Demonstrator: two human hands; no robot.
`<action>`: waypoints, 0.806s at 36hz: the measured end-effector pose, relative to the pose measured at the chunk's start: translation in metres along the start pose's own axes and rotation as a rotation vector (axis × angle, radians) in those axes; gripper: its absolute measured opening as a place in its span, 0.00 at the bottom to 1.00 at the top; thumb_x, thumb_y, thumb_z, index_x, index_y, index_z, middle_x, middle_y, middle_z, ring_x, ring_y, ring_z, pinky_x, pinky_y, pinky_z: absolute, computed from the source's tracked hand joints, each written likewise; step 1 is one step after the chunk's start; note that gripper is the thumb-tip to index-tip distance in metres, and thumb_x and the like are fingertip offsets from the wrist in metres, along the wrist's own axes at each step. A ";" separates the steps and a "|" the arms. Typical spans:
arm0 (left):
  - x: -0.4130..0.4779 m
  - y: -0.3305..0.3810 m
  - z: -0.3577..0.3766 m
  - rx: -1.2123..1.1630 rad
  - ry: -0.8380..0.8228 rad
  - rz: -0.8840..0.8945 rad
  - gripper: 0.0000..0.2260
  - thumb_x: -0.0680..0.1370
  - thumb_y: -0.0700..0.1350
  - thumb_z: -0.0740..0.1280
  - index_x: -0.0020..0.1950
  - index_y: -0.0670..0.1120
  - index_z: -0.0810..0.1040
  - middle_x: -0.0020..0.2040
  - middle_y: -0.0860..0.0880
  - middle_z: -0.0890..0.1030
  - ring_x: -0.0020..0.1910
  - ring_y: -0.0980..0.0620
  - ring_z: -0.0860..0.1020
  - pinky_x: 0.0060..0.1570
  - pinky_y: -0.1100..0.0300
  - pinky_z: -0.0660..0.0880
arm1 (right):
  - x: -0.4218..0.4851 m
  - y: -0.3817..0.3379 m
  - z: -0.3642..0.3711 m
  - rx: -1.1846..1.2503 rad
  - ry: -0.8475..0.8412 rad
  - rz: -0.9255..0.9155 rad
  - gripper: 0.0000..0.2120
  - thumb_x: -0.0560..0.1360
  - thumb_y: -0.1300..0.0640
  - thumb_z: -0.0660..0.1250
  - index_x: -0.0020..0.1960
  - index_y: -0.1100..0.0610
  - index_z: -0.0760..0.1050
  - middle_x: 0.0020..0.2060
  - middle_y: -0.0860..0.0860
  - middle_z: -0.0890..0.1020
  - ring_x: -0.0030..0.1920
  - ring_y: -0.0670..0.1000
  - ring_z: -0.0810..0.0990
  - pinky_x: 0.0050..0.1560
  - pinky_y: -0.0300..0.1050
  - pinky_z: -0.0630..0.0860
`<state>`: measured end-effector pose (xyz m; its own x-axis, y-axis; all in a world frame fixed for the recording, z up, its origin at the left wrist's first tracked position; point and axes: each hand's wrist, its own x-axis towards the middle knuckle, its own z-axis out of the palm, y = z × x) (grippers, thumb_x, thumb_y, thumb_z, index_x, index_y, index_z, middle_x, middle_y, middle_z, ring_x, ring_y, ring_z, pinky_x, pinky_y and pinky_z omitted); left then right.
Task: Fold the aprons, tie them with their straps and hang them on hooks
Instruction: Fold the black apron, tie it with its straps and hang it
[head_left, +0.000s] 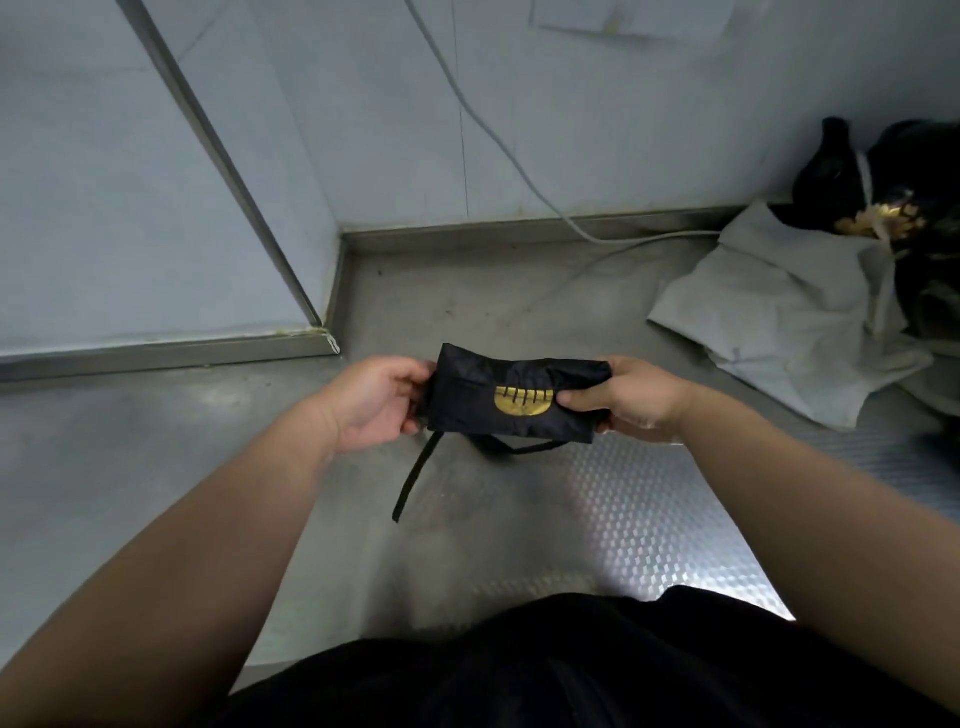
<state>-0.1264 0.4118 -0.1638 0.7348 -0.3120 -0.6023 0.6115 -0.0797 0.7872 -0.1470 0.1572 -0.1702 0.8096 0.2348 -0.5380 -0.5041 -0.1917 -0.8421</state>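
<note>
Nearest the camera, the person's dark clothing (571, 670) fills the bottom edge. Both bare forearms reach forward from it over a metal desk (649, 519) with a patterned surface.

Item under inspection: one black apron (488, 395), folded into a compact, roughly rectangular bundle. It is held in the air above the desk, between the two hands, with its long side running left to right. The fabric is smooth and slightly shiny, with a fold line near its left end. A black strap (415, 475) hangs loose from the lower left corner, and a second length loops under the bundle's lower edge.

Hands: the left hand (371, 402) grips the left end, palm turned towards the bundle, thumb on the upper edge and fingers curled behind. The right hand (631, 400) grips the right end, thumb pressed on the front face and fingers wrapped behind. The hands are apart, one at each end.

Markings: a gold emblem (522, 402) sits on the front face just beside the right thumb. It is a half-oval crossed by short dark lines, and no lettering can be made out.

Further back, at the right, a crumpled white cloth (779, 312) lies on the desk. Behind it is a heap of dark fabric (924, 208) with a gold print. A pale cable (498, 140) runs down the grey wall (623, 130) to the desk's rear edge.
</note>
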 end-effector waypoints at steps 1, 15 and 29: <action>-0.001 0.000 -0.001 0.009 -0.024 -0.036 0.12 0.77 0.37 0.54 0.40 0.47 0.74 0.32 0.48 0.73 0.29 0.54 0.69 0.27 0.63 0.60 | -0.001 -0.002 0.001 -0.020 -0.013 -0.001 0.09 0.75 0.67 0.66 0.53 0.57 0.77 0.51 0.57 0.80 0.48 0.54 0.76 0.40 0.43 0.66; 0.001 0.002 -0.004 0.740 0.157 0.314 0.12 0.78 0.32 0.61 0.45 0.48 0.78 0.42 0.48 0.81 0.42 0.51 0.76 0.43 0.62 0.73 | -0.001 -0.013 0.009 -0.287 0.039 -0.049 0.09 0.74 0.63 0.68 0.54 0.54 0.77 0.45 0.52 0.81 0.44 0.52 0.77 0.42 0.43 0.70; -0.015 0.005 0.032 0.264 0.140 0.273 0.19 0.75 0.64 0.60 0.49 0.52 0.79 0.42 0.56 0.83 0.43 0.60 0.80 0.46 0.67 0.75 | -0.001 -0.026 0.012 -0.214 0.173 -0.116 0.07 0.74 0.62 0.68 0.50 0.54 0.79 0.50 0.51 0.83 0.51 0.51 0.81 0.53 0.44 0.76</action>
<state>-0.1441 0.3861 -0.1466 0.9038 -0.2248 -0.3641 0.3053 -0.2574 0.9168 -0.1384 0.1737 -0.1483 0.9064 0.1049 -0.4091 -0.3453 -0.3736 -0.8609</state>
